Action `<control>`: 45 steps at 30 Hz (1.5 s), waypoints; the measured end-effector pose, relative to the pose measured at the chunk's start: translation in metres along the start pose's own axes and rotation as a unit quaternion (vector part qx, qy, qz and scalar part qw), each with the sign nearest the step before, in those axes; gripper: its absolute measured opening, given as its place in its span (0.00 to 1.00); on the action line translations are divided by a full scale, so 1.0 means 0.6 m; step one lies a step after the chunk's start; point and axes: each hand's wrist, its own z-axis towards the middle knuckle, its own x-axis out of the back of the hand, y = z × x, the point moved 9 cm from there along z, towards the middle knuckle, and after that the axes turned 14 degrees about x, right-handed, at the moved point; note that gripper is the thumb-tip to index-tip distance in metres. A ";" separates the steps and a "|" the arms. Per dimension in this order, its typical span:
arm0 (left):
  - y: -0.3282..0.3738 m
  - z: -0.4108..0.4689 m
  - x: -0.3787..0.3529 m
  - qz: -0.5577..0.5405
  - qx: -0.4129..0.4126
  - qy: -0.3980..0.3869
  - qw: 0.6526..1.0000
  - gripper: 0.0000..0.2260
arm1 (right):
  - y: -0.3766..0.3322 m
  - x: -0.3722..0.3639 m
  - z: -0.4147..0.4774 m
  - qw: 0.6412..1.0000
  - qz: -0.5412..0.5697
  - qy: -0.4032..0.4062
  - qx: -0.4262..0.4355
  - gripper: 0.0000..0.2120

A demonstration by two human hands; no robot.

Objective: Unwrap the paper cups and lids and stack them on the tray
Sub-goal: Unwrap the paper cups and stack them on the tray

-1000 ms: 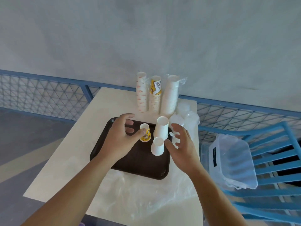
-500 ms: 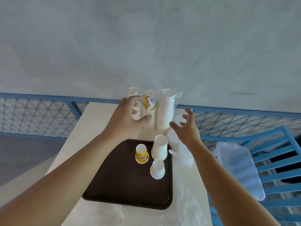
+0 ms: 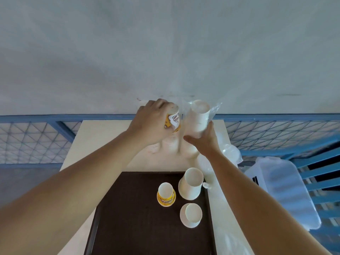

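Observation:
On the dark brown tray [image 3: 128,218] stand three upside-down cups: a yellow printed cup [image 3: 166,197], a tall white cup stack [image 3: 191,184] and a short white cup [image 3: 191,215]. Beyond the tray, at the table's far edge, stand wrapped cup stacks. My left hand [image 3: 150,122] grips the top of the yellow-and-white printed stack [image 3: 174,121]. My right hand [image 3: 202,139] holds the plastic-wrapped white stack [image 3: 198,116] lower down its side. A third stack is hidden behind my left hand.
Clear plastic lids in wrap [image 3: 230,153] lie right of the stacks. A clear plastic bin [image 3: 281,188] sits on a blue chair [image 3: 322,181] to the right. Loose plastic film [image 3: 226,242] lies on the pale table [image 3: 86,144]. A blue mesh railing [image 3: 36,137] runs behind.
Both hands left the cups on the tray and reached forward to the wrapped stacks. The left now grips the printed stack, the right the white stack. The camera moved closer.

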 end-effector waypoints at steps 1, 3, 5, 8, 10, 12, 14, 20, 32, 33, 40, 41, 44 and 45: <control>-0.002 0.004 -0.007 0.005 -0.002 0.000 1.000 0.26 | 0.002 -0.005 0.003 1.000 -0.005 0.001 0.000 0.46; -0.004 0.009 -0.018 0.019 -0.007 0.006 1.000 0.26 | 0.005 -0.013 0.007 1.000 -0.009 0.000 0.005 0.45; -0.005 0.012 -0.025 0.033 -0.009 0.018 0.999 0.25 | 0.007 -0.020 0.009 1.000 -0.007 -0.004 0.010 0.43; -0.008 0.014 -0.030 0.041 -0.007 0.037 0.998 0.24 | 0.007 -0.021 0.010 1.000 -0.001 0.002 0.011 0.37; -0.007 0.013 -0.031 0.043 -0.008 0.050 0.998 0.24 | 0.008 -0.017 0.010 1.000 0.003 0.015 0.007 0.35; -0.005 0.011 -0.030 0.040 -0.007 0.060 0.997 0.24 | 0.009 -0.013 0.011 1.000 0.006 0.028 0.003 0.34; -0.003 0.011 -0.030 0.038 -0.006 0.063 0.997 0.25 | 0.010 -0.005 0.015 0.999 0.015 0.042 0.001 0.35; -0.002 0.008 -0.030 0.038 -0.004 0.066 0.997 0.26 | 0.004 0.024 0.021 0.996 0.060 0.070 -0.002 0.37; 0.050 -0.098 -0.003 -0.084 -0.073 0.239 0.965 0.14 | -0.016 0.097 0.007 0.985 0.119 0.122 0.021 0.40; 0.051 -0.105 -0.016 -0.124 -0.068 0.210 0.967 0.13 | -0.018 0.108 0.002 0.984 0.122 0.127 0.024 0.40; 0.031 -0.115 -0.155 -0.255 0.242 -0.116 0.929 0.25 | -0.035 0.193 -0.038 0.967 0.203 0.144 0.054 0.41; 0.033 -0.115 -0.170 -0.291 0.285 -0.151 0.901 0.27 | -0.039 0.204 -0.047 0.964 0.215 0.142 0.059 0.41; 0.055 -0.121 -0.194 -0.382 0.356 -0.222 0.823 0.28 | -0.058 0.237 -0.081 0.958 0.237 0.141 0.075 0.40; 0.063 -0.123 -0.199 -0.415 0.364 -0.229 0.802 0.24 | -0.065 0.246 -0.095 0.955 0.249 0.139 0.082 0.40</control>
